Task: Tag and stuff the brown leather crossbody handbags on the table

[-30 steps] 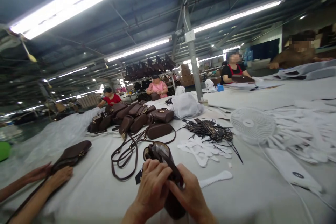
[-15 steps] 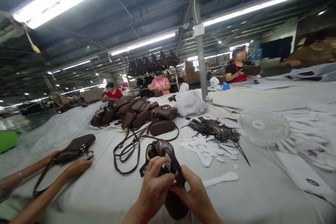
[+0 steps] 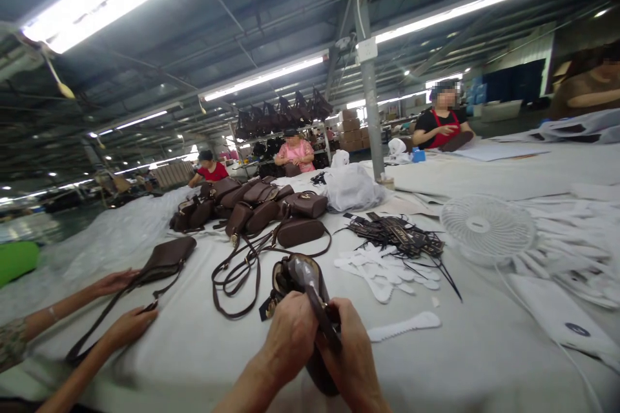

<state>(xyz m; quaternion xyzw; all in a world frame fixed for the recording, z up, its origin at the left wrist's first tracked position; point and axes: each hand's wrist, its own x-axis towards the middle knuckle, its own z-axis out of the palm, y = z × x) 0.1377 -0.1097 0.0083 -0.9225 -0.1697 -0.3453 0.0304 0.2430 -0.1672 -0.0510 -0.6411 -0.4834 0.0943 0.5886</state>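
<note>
Close in front of me, a small dark brown handbag is tilted on the white-covered table, its mouth open and clear plastic showing inside. My left hand is closed on the bag near its opening, the fingertips partly hidden. From the other side my right hand grips it, fingers wrapped by the brown strap that arches between both hands. A dark tag hangs at the bag's left side. Exactly what my fingertips pinch is hidden.
Brown bags with looped straps lie piled ahead. Right of them are black tags, white cut-out pieces, a white toothed strip and a white fan. At left, a co-worker's hands hold another bag.
My left hand has turned over the bag opening, its fingers now tucked behind the strap. My right hand has shifted slightly lower. The co-worker's bag at left has moved right and been turned.
</note>
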